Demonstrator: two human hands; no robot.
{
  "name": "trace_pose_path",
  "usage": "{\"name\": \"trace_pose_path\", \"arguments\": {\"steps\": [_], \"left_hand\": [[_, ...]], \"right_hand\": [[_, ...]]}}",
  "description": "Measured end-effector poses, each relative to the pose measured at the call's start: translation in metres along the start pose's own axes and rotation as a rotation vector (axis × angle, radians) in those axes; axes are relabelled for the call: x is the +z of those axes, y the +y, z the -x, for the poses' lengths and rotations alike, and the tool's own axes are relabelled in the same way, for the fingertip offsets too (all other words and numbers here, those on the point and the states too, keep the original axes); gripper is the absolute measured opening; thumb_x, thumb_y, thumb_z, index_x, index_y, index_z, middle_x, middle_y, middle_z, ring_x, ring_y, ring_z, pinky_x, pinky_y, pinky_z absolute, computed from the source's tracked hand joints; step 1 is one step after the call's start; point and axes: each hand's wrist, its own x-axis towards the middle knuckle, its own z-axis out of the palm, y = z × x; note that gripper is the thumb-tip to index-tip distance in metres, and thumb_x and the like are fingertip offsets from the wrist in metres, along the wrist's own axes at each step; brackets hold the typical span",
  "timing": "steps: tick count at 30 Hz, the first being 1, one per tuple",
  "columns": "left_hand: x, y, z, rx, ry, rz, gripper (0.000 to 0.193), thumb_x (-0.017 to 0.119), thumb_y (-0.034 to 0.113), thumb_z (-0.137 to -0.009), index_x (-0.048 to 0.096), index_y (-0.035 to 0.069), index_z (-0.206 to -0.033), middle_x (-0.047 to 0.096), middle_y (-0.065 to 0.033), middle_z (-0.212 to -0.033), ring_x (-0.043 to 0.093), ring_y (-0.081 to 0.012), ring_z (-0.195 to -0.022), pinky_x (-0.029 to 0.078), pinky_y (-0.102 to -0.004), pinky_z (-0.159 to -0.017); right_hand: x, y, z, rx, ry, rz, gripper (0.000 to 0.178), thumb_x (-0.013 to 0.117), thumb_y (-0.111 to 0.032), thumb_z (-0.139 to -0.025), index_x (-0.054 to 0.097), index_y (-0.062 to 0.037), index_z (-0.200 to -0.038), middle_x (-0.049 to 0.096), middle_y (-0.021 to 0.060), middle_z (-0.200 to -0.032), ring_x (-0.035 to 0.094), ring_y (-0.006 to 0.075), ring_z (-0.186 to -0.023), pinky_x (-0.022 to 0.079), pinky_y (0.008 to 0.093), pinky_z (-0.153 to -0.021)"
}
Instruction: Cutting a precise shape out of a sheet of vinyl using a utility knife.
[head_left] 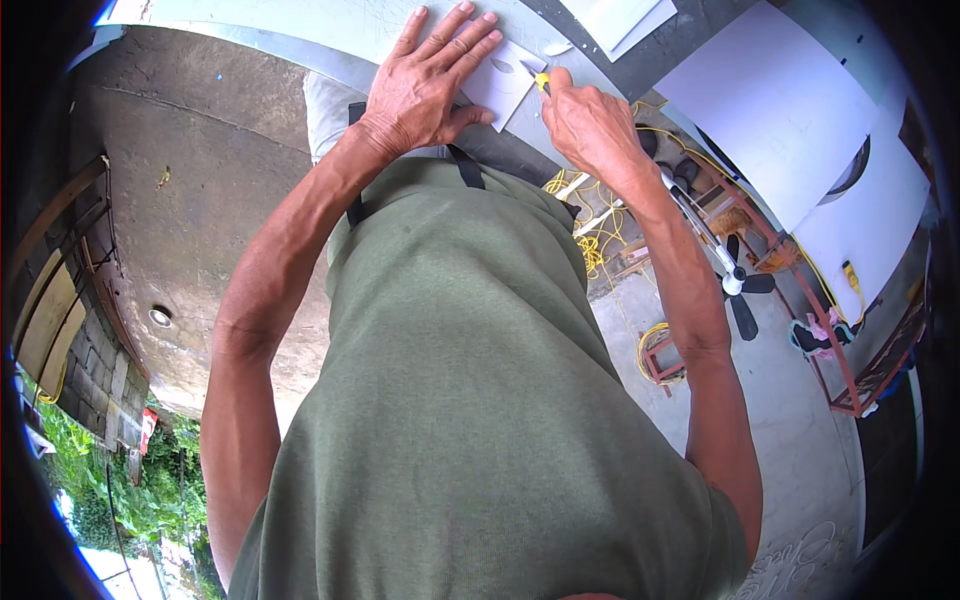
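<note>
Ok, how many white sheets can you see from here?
4: small sheet under the left hand, one at the top edge, two large sheets at right. Others may be hidden.

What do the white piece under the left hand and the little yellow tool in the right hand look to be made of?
White piece: thin, flat and matte, with a shape cut out of it; it looks like paper or thin card, possibly foam sheet. The left hand presses it flat. Yellow tool: glossy yellow, probably a plastic-bodied cutter; the right hand hides most of it, so the blade cannot be confirmed.
</note>
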Motion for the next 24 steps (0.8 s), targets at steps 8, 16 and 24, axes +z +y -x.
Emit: {"name": "trace_pose_path", "arguments": {"steps": [8,16,24], "left_hand": [[0.0,0.0,0.0,-0.008,-0.005,0.002,0.103,0.07,0.072,-0.077,0.036,0.024,-0.162,0.035,0.0027,-0.168,0.026,-0.0223,-0.157,0.014,-0.0528,-0.131],[-0.001,0.0,0.0,0.003,0.002,0.001,0.104,0.07,0.071,-0.077,0.037,0.022,-0.161,0.035,0.0015,-0.168,0.026,-0.0225,-0.157,0.014,-0.053,-0.13],[-0.001,0.0,0.0,0.001,0.006,0.0,0.102,0.069,0.071,-0.078,0.037,0.021,-0.161,0.035,0.0006,-0.167,0.026,-0.0222,-0.157,0.014,-0.0525,-0.13]], "right_hand": [[0.0,-0.003,0.001,0.019,-0.003,-0.012,0.024,0.052,-0.022,-0.103,0.051,0.0018,-0.099,0.069,0.0254,-0.07,0.072,0.0439,-0.072,0.056,0.0544,-0.066],[0.008,-0.005,0.006,0.048,0.015,-0.035,0.026,0.051,-0.024,-0.105,0.049,0.0019,-0.099,0.067,0.0257,-0.069,0.071,0.0469,-0.071,0.056,0.0561,-0.065],[0.013,-0.009,0.011,0.094,0.033,-0.106,0.026,0.054,-0.023,-0.104,0.048,0.0015,-0.097,0.067,0.027,-0.07,0.071,0.0475,-0.073,0.057,0.0563,-0.066]]}}
